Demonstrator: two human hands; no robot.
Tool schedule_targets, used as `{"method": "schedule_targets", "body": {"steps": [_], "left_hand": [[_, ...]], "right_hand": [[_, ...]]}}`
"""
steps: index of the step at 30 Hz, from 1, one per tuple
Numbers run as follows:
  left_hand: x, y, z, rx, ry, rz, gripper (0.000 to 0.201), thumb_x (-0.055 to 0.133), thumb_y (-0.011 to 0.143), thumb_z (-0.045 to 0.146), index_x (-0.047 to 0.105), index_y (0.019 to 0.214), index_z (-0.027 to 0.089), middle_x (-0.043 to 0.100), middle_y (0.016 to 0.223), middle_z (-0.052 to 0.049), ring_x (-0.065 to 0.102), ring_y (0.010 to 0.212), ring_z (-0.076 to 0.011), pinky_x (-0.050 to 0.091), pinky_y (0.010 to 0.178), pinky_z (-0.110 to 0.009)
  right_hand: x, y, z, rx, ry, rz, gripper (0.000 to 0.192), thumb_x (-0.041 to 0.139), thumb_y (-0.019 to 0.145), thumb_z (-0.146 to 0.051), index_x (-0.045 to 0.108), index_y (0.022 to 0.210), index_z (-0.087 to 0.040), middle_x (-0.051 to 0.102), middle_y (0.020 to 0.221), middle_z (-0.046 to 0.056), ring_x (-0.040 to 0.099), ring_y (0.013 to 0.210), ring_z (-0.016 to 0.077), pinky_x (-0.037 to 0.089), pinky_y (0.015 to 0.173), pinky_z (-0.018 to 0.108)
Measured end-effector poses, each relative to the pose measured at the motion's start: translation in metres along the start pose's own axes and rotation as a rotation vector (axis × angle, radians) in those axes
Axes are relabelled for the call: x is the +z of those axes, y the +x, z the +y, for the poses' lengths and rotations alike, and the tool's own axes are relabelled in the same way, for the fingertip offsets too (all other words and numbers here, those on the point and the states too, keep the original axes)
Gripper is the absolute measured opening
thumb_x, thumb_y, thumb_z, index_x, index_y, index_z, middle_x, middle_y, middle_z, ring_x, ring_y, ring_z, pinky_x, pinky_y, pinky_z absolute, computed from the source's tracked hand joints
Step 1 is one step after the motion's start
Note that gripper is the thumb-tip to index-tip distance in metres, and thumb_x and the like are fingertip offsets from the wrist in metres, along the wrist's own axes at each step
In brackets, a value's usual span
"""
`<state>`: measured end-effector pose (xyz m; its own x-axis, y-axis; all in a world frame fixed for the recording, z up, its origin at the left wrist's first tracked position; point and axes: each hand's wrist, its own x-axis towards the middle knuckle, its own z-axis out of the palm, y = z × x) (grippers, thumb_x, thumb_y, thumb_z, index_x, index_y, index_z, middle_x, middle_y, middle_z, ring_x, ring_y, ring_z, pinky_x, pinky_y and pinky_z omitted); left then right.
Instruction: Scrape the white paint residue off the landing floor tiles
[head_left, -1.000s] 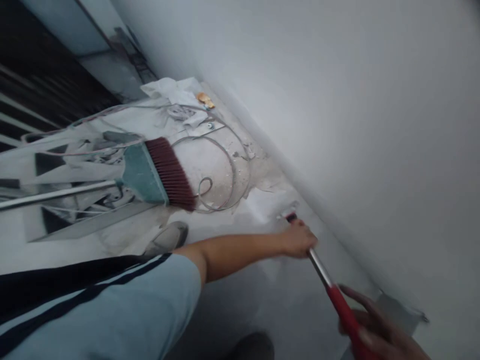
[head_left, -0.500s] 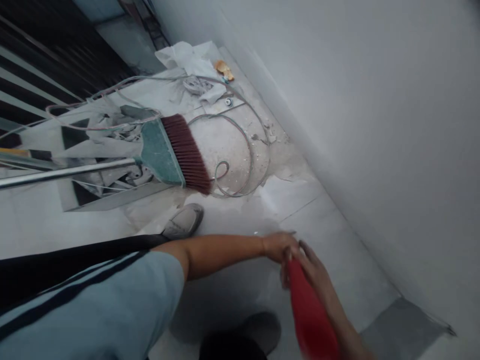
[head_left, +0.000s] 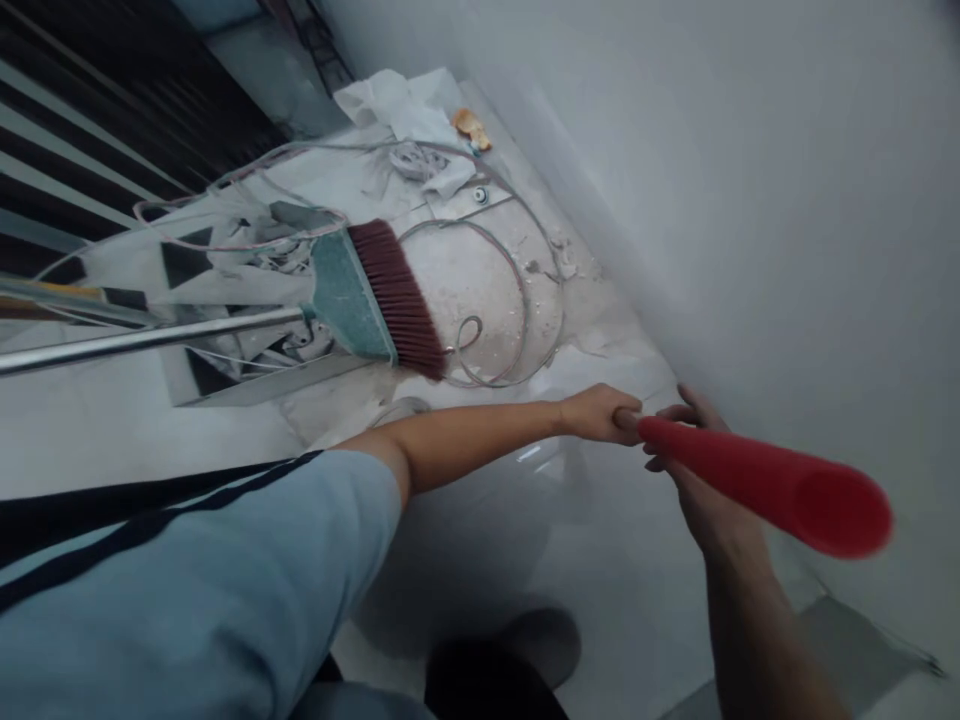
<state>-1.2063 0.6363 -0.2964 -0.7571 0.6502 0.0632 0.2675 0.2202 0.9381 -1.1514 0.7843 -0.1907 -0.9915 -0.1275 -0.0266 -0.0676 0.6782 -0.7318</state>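
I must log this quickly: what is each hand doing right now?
Left hand: closed, gripping the tool just below the red handle.
Right hand: wrapped around the red handle, fingers partly loose.

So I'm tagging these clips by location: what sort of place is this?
Probably a room under renovation or post-work cleanup: a dusty tiled floor strewn with loose wire, crumpled sheets by a plain white wall, and a broom lying there.
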Motion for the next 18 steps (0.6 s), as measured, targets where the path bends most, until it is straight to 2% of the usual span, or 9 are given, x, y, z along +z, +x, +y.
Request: {"method": "schedule_targets", "body": {"steps": [2,5,8,10,13,14,16,18], "left_hand": [[0.017,-0.003,0.003,-0.019,-0.049,-0.061,0.019,0.057,0.075,0.029,0.059,0.083,0.013,0.056,0.073,0.002,0.05,0.07,-0.0088,0.038,0.065,-0.018],[0.029,-0.006,0.007,-0.017,-0.029,-0.186,0.019,0.058,0.073,0.021,0.059,0.091,0.014,0.06,0.083,0.001,0.054,0.079,-0.0114,0.04,0.071,-0.02],[0.032,-0.009,0.013,0.082,-0.02,-0.293,0.024,0.057,0.073,0.018,0.058,0.097,0.016,0.061,0.093,0.0,0.056,0.085,-0.0129,0.04,0.077,-0.022],[0.031,-0.011,0.015,0.155,0.015,-0.342,0.03,0.06,0.071,0.022,0.057,0.1,0.014,0.061,0.094,-0.003,0.055,0.087,-0.0156,0.041,0.079,-0.025],[0.025,-0.017,0.013,0.246,0.04,-0.443,0.043,0.068,0.064,0.023,0.057,0.103,0.01,0.06,0.1,-0.008,0.053,0.093,-0.0183,0.04,0.084,-0.027],[0.021,-0.019,0.012,0.24,0.014,-0.481,0.045,0.068,0.063,0.021,0.057,0.105,0.01,0.06,0.103,-0.008,0.053,0.094,-0.0173,0.039,0.084,-0.026],[0.012,-0.022,0.008,0.133,-0.019,-0.528,0.039,0.066,0.067,0.018,0.058,0.104,0.012,0.061,0.1,-0.005,0.055,0.087,-0.014,0.041,0.08,-0.024],[0.002,-0.022,0.006,-0.003,0.008,-0.5,0.026,0.06,0.072,0.017,0.06,0.097,0.014,0.062,0.088,-0.002,0.056,0.076,-0.0111,0.041,0.073,-0.022]], "right_hand": [[0.004,-0.007,-0.004,-0.056,-0.151,-0.012,0.055,0.056,0.074,-0.042,0.048,0.125,-0.023,0.06,0.101,0.007,0.06,0.075,0.0174,0.051,0.062,0.032],[0.01,-0.012,-0.008,-0.126,-0.325,-0.08,0.049,0.055,0.075,-0.043,0.054,0.119,-0.023,0.058,0.101,0.007,0.059,0.075,0.0167,0.05,0.063,0.03],[0.007,-0.023,-0.001,-0.17,-0.487,-0.089,0.035,0.053,0.076,-0.047,0.065,0.1,-0.024,0.059,0.087,0.005,0.058,0.071,0.016,0.048,0.058,0.027],[0.001,-0.035,0.006,-0.183,-0.53,-0.102,0.034,0.051,0.077,-0.051,0.067,0.088,-0.023,0.06,0.083,0.004,0.059,0.069,0.0156,0.048,0.057,0.026],[-0.004,-0.059,0.007,-0.192,-0.496,-0.174,0.032,0.048,0.08,-0.049,0.067,0.086,-0.023,0.063,0.09,0.004,0.062,0.074,0.0149,0.051,0.062,0.024],[-0.003,-0.067,0.005,-0.21,-0.472,-0.19,0.029,0.048,0.082,-0.046,0.066,0.086,-0.023,0.064,0.091,0.003,0.063,0.074,0.0141,0.051,0.062,0.023],[0.003,-0.084,0.001,-0.271,-0.42,-0.207,0.022,0.048,0.083,-0.039,0.065,0.084,-0.024,0.066,0.093,0.002,0.064,0.071,0.0118,0.052,0.06,0.02],[0.012,-0.097,0.0,-0.349,-0.362,-0.211,0.016,0.05,0.083,-0.031,0.064,0.083,-0.024,0.067,0.095,0.001,0.065,0.07,0.0102,0.052,0.059,0.018]]}}
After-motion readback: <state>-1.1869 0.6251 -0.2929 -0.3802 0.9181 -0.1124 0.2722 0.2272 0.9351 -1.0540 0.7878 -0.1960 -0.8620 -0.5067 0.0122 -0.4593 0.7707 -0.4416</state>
